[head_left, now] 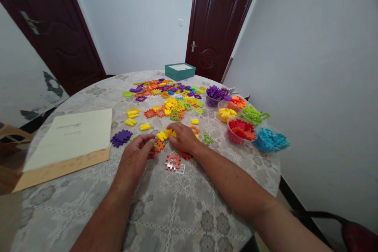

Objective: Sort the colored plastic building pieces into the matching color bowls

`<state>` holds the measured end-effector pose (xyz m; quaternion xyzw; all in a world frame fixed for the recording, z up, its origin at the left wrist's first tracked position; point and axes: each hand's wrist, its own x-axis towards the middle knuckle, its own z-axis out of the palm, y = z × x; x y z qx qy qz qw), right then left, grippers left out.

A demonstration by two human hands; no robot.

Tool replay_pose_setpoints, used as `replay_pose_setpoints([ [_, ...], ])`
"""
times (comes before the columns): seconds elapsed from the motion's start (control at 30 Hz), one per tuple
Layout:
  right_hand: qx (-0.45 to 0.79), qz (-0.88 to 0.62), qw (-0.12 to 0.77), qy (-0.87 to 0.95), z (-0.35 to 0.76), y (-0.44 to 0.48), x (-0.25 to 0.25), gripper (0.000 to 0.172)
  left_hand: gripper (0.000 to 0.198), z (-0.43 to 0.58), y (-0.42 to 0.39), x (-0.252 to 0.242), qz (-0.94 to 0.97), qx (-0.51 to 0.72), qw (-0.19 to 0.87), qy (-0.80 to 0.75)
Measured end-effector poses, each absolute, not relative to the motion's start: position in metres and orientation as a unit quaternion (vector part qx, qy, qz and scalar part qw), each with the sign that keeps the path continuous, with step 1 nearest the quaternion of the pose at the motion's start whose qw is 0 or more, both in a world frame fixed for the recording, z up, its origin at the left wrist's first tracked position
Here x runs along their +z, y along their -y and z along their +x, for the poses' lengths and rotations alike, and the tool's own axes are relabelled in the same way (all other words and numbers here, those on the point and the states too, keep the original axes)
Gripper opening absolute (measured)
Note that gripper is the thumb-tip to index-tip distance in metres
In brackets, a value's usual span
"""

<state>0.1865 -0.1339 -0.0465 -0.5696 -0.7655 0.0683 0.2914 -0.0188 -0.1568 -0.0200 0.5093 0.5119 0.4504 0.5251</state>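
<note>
Near the middle of the table, my right hand [183, 138] closes its fingers on yellow plastic pieces [169, 133]. To their left, my left hand [141, 149] has thumb and fingers close together beside an orange piece [160, 146]; what it grips, if anything, is too small to make out. A pinkish-red square piece [173, 162] lies in front of the hands, overlapping a white window-shaped piece [180, 169]. Loose yellow pieces [145, 126] lie behind the left hand, and a purple stack [121, 138] sits to its left. A green triangular piece [208, 139] lies right of the right hand.
Mixed colored pieces [175, 115] are heaped farther back, before a teal box [180, 71]. On the right stand tubs of red [242, 130], yellow [226, 114], purple [217, 93] and blue pieces [271, 140], with green pieces [252, 114] beside them. A cream board [71, 136] lies left.
</note>
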Motion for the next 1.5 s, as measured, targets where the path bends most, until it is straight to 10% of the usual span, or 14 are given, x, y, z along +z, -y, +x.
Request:
replay_pose_setpoints([
  [0.27,0.126,-0.465,0.411,0.774,0.170,0.146,-0.041,0.019,0.049,-0.019,0.158,-0.023,0.584,0.413,0.515,-0.472],
  [0.63,0.210,-0.424,0.462,0.750,0.164,0.157,-0.034,0.046,0.037,-0.016,0.161,-0.020,0.486,0.458,0.582,-0.464],
  [1.5,0.137,-0.495,0.369,0.775,0.180,0.160,0.001,0.045,0.047,-0.023,0.153,-0.027,0.533,0.391,0.567,-0.493],
])
